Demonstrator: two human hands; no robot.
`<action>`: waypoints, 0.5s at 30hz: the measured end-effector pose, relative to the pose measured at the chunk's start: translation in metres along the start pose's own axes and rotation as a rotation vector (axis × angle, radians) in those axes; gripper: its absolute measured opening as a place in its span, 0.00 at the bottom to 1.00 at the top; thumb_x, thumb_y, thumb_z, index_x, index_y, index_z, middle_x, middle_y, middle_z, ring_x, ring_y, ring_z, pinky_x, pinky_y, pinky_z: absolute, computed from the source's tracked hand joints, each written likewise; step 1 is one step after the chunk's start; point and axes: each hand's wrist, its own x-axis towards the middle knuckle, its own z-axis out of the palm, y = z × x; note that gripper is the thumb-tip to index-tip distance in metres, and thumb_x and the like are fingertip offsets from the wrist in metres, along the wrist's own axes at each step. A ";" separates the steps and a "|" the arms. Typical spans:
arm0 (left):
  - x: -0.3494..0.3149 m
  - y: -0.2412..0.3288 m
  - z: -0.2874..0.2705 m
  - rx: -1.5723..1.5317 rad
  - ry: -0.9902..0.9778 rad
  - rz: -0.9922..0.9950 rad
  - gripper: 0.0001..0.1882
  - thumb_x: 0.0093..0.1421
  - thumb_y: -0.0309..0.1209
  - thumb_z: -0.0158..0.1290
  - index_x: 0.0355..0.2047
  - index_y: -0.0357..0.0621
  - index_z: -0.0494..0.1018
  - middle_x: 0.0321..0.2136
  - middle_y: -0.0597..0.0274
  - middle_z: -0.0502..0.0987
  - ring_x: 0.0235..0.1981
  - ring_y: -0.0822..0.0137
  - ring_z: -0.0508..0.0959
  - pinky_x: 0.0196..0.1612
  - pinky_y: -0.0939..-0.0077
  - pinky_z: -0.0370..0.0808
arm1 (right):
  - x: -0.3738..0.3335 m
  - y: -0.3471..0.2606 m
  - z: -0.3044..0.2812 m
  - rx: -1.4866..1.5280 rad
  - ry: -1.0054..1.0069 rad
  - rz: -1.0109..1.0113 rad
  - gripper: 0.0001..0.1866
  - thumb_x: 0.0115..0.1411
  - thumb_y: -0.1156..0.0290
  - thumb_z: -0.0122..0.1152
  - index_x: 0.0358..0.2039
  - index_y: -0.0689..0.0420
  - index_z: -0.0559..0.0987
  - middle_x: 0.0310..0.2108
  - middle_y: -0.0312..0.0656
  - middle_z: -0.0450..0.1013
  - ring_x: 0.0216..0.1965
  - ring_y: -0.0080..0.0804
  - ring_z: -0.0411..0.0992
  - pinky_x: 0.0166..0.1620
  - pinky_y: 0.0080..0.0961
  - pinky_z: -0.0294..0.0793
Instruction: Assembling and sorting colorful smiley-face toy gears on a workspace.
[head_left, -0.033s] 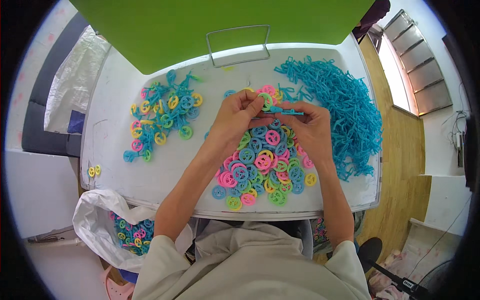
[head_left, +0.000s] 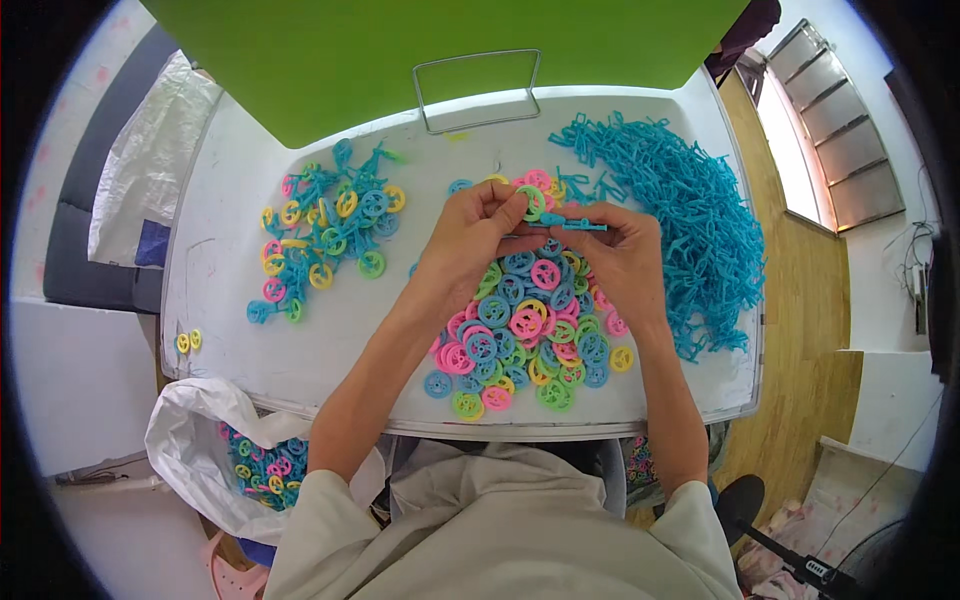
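My left hand (head_left: 478, 228) pinches a small green plastic wheel (head_left: 534, 203) between thumb and fingers, over the middle of the table. Close against it, my right hand (head_left: 630, 260) grips a slim teal plastic piece (head_left: 585, 226) whose inner end meets the wheel; whether the two are joined I cannot tell. Below both hands lies a heap of loose pink, blue, green and yellow wheels (head_left: 525, 323). To the right spreads a large mound of teal plastic pieces (head_left: 705, 220). A looser group of teal pieces with coloured wheels (head_left: 335, 240) lies on the left.
A green panel (head_left: 430, 40) rises behind the white table (head_left: 400, 395), with a bent wire frame (head_left: 476, 129) before it. Two yellow wheels (head_left: 183, 343) sit near the left edge. A white sack (head_left: 180, 420) at lower left holds teal pieces and coloured wheels.
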 end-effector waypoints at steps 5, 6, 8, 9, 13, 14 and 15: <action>-0.001 0.002 0.005 0.133 0.013 0.089 0.05 0.64 0.25 0.47 0.35 0.33 0.68 0.32 0.58 0.74 0.32 0.68 0.78 0.37 0.77 0.81 | 0.001 -0.006 -0.002 -0.051 -0.001 0.101 0.10 0.52 0.83 0.63 0.37 0.65 0.80 0.29 0.42 0.78 0.31 0.22 0.76 0.34 0.16 0.75; -0.002 0.001 0.009 0.164 0.035 0.166 0.04 0.64 0.23 0.47 0.34 0.33 0.67 0.31 0.58 0.74 0.31 0.68 0.78 0.37 0.77 0.81 | 0.002 -0.004 -0.002 -0.051 0.001 0.102 0.10 0.52 0.83 0.63 0.37 0.65 0.80 0.29 0.42 0.78 0.31 0.22 0.76 0.34 0.16 0.75; -0.003 0.000 0.011 0.197 0.059 0.243 0.03 0.63 0.22 0.46 0.33 0.33 0.67 0.31 0.58 0.74 0.31 0.68 0.78 0.37 0.77 0.81 | 0.002 -0.001 -0.002 0.093 0.021 0.144 0.10 0.52 0.82 0.63 0.37 0.65 0.80 0.28 0.42 0.78 0.30 0.21 0.75 0.34 0.16 0.75; -0.001 -0.002 0.010 0.187 0.072 0.239 0.03 0.63 0.21 0.46 0.33 0.33 0.67 0.30 0.58 0.74 0.31 0.68 0.78 0.37 0.76 0.81 | 0.003 -0.001 -0.002 0.096 0.022 0.146 0.10 0.52 0.82 0.63 0.37 0.65 0.80 0.28 0.42 0.78 0.30 0.21 0.75 0.34 0.16 0.75; -0.007 0.003 0.015 0.033 0.100 0.115 0.01 0.62 0.20 0.46 0.32 0.33 0.66 0.30 0.58 0.74 0.33 0.69 0.78 0.37 0.75 0.81 | 0.004 -0.003 -0.003 0.039 0.022 0.174 0.10 0.51 0.83 0.64 0.36 0.65 0.80 0.29 0.41 0.78 0.29 0.20 0.75 0.33 0.15 0.74; -0.009 0.003 0.016 0.033 0.102 0.104 0.01 0.62 0.20 0.46 0.32 0.33 0.66 0.30 0.58 0.74 0.33 0.69 0.78 0.37 0.75 0.81 | 0.004 -0.006 -0.005 -0.007 0.016 0.168 0.10 0.51 0.83 0.64 0.36 0.65 0.80 0.29 0.40 0.77 0.29 0.20 0.75 0.32 0.15 0.73; -0.012 0.002 0.017 0.116 0.096 0.153 0.01 0.62 0.20 0.47 0.33 0.33 0.68 0.30 0.58 0.75 0.34 0.69 0.78 0.37 0.75 0.81 | -0.001 -0.006 -0.005 -0.004 0.018 0.179 0.10 0.51 0.83 0.64 0.36 0.65 0.80 0.29 0.40 0.77 0.29 0.20 0.75 0.32 0.15 0.73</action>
